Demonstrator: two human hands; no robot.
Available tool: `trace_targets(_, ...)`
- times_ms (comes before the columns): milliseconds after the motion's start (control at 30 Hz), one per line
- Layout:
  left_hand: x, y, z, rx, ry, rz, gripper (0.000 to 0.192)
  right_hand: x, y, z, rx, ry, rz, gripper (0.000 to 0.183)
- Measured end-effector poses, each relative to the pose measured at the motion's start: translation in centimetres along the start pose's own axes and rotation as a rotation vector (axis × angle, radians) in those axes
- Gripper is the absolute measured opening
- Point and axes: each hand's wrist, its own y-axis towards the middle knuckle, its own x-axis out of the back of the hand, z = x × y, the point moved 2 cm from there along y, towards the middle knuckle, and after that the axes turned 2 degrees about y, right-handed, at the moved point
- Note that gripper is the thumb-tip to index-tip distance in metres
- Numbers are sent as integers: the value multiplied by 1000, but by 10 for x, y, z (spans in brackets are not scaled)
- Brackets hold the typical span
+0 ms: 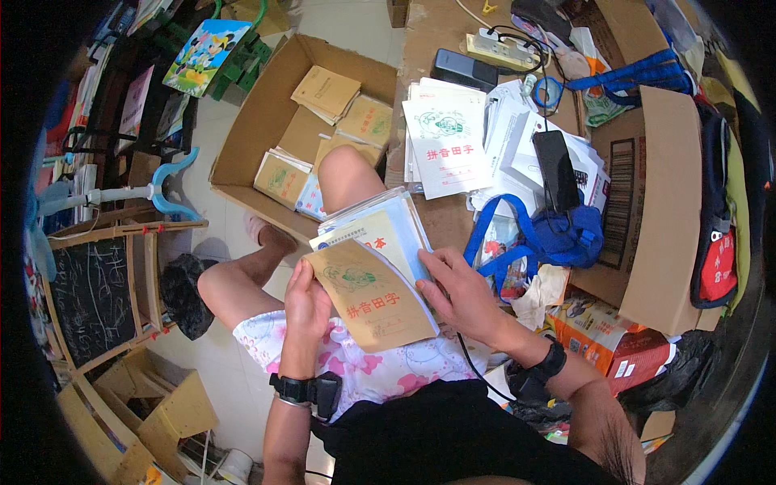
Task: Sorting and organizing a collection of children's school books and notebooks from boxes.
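My left hand (308, 300) grips the left edge of a tan-covered exercise book (374, 303) with green drawings and red characters. Beneath and behind it is a stack of other booklets (388, 224), pale blue, cream and clear-covered. My right hand (458, 291) holds the right side of this stack, fingers at the booklets' edge. Both hands are above my lap. Beyond them an open cardboard box (242, 154) on the floor contains several tan and pale booklets. To its right, white exercise books (447, 142) with similar covers lie piled on a cardboard-covered surface.
Loose papers, a black phone (556, 171), a blue strap bag (564, 239), a power strip (503, 53) and a dark power bank (465, 70) crowd the right side. A second cardboard box (658, 212) stands further right. A small chalkboard (94, 297) and a blue fan (173, 188) are at left.
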Motion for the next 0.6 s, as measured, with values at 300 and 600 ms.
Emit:
trace_targets(300,-2,-3,-3,23,-49,-1,26,2,4,5,-30,87,132,35)
trace_targets(600,8,1,1,-24,1,-2,28,0,2,-5,-38,84,87,37)
